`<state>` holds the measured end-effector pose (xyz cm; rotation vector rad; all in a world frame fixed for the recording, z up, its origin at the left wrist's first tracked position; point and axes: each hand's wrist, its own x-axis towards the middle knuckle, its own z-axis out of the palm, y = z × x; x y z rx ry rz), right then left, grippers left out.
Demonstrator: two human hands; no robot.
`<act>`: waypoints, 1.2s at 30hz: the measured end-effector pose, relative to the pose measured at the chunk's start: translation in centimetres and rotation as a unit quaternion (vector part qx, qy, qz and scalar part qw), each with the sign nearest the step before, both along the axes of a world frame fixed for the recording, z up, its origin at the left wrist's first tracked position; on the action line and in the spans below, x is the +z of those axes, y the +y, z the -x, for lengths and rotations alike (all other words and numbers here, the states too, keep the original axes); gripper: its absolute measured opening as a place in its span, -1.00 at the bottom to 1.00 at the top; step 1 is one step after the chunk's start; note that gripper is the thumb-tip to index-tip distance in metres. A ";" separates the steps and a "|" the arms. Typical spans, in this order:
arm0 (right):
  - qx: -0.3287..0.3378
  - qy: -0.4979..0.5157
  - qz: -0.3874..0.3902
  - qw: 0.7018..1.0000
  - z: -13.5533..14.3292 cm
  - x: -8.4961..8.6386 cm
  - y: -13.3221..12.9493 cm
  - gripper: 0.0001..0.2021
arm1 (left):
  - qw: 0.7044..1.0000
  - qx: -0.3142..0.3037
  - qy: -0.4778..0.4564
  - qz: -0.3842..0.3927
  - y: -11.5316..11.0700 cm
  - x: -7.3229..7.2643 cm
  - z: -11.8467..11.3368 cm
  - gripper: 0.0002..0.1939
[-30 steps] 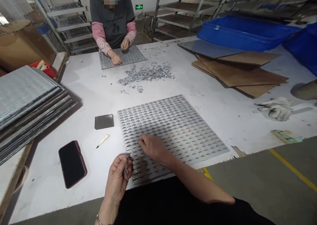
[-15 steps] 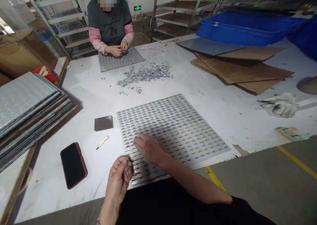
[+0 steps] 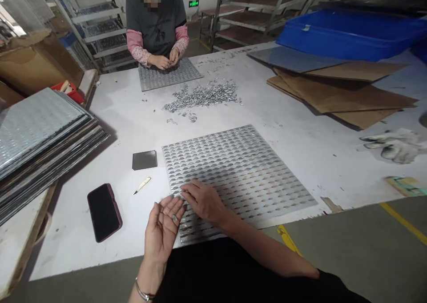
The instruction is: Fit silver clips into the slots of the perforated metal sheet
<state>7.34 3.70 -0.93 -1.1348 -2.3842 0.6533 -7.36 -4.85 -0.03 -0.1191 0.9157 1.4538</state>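
My left hand (image 3: 165,223) lies palm up with its fingers stretched out, at the near left corner of the patterned sheet (image 3: 240,161). A small oval metal piece (image 3: 175,217) rests on its fingers. Over the sheet's left side, my right hand (image 3: 203,201) is closed, thumb and fingers together close by the left fingertips; what it pinches, if anything, is hidden. Rows of leaf-shaped dark marks or pieces cover the sheet, with brownish marks in the nearer rows. A heap of similar small metal pieces (image 3: 207,94) lies beyond it.
Left of the sheet lie a dark square plate (image 3: 144,160), a small knife (image 3: 143,185) and a phone (image 3: 104,212). Stacked sheets (image 3: 43,121) stand far left. Across the table a co-worker (image 3: 158,27) handles another sheet (image 3: 153,81). Cardboard (image 3: 350,92), a blue bin (image 3: 340,38) and gloves (image 3: 393,147) are right.
My left hand has turned from curled to palm up with fingers spread, baring the small metal piece. My right hand stays by the sheet's left side, now nearer the left fingertips. The view has shifted slightly.
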 end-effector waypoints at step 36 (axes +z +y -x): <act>-0.092 -0.025 0.104 0.990 -3.1 -1.3 2.9 -0.92 | 0.956 -0.141 0.255 -0.041 -0.6 -0.9 -1.4 -0.75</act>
